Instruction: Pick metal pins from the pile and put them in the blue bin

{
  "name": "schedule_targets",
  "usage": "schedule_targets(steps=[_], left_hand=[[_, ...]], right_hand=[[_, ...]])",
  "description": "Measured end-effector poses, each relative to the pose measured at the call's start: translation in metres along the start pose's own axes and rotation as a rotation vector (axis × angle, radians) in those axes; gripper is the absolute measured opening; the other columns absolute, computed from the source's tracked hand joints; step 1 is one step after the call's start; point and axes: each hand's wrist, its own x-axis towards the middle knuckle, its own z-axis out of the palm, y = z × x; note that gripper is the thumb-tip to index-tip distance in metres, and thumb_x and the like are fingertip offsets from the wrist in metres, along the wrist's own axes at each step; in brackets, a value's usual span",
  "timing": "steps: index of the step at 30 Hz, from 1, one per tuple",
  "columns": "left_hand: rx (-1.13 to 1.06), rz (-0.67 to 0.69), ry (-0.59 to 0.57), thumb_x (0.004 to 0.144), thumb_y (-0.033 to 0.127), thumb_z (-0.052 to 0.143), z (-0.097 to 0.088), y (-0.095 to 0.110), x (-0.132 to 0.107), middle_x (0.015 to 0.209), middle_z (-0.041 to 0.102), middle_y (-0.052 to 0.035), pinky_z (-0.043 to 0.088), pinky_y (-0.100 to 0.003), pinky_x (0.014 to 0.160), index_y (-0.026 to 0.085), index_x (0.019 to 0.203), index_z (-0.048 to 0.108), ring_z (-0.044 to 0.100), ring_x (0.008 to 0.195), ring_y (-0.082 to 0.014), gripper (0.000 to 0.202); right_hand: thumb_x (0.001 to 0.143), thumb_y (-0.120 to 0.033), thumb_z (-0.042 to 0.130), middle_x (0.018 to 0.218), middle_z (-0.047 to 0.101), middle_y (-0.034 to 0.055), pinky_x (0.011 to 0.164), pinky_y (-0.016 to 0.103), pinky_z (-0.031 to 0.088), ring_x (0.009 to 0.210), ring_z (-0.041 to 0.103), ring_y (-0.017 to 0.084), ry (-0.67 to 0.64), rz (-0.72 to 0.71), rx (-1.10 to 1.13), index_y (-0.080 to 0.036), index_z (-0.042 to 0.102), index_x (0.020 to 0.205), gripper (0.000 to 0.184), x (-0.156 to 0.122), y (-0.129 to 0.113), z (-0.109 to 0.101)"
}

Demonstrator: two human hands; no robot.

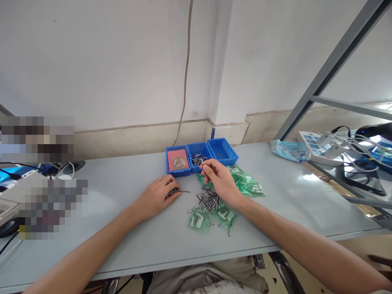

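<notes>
My left hand (pixel 159 193) rests on the table, closed around a small dark-handled screwdriver (pixel 184 191) whose thin shaft points right. My right hand (pixel 218 175) is raised at the front edge of the middle blue bin (pixel 192 168), pinching a small metal pin (pixel 201 162) between thumb and fingertips. Many similar pins lie inside that bin. Below my right hand a loose pile of metal pins (pixel 208 200) covers the tabletop. Small green plastic bags (pixel 199 219) with metal and white pieces lie in front of the pile, and a bigger heap of green bags (pixel 248 181) is behind my right wrist.
A left blue bin (pixel 167 161) holds a red sheet and a clear packet; the right blue bin (pixel 223 149) adjoins the middle one. A grey metal frame (pixel 318 83), a light-blue plastic packet (pixel 289 151) and cables stand at right. Electronics and a blurred area are at left.
</notes>
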Motion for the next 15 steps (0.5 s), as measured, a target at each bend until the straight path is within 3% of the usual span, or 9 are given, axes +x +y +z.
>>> schedule_targets(steps=[15], left_hand=[[-0.008, 0.013, 0.014, 0.109, 0.035, 0.049, -0.0010, 0.0011, 0.0003, 0.111, 0.061, -0.0065, 0.051, -0.033, 0.084, 0.022, 0.113, 0.062, 0.061, 0.095, -0.0205, 0.019]], right_hand=[[0.099, -0.050, 0.060, 0.089, 0.063, 0.0011, 0.061, 0.028, 0.050, 0.065, 0.056, 0.013, -0.005, -0.039, -0.032, -0.023, 0.062, 0.096, 0.027, -0.0014, -0.0013, -0.0007]])
